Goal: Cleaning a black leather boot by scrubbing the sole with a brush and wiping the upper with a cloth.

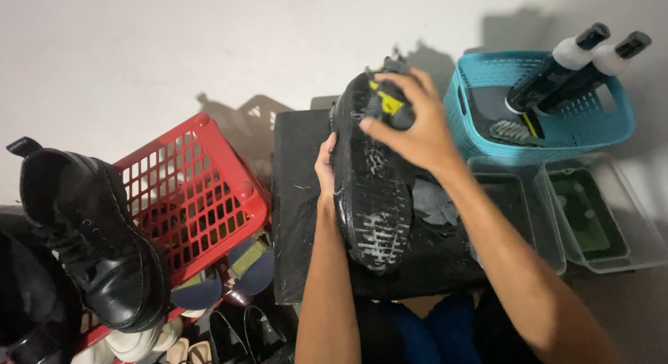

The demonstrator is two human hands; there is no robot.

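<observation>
Black shoe [370, 176] sits sole-up over the dark cloth [296, 218], centre frame: your left hand [325, 171] grasps its left edge, your right hand [410, 124] is clenched on a brush [387, 100] at the toe. Open room only at the cloth's left strip. Red basket [191, 190] carries a black boot [90, 239]; teal basket [539, 103] holds two bottles [577, 65]; clear trays [591, 211] just right.

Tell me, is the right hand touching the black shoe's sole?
Touching: the head view shows the right hand pressing a brush against the black shoe, fingertips on its sole.
</observation>
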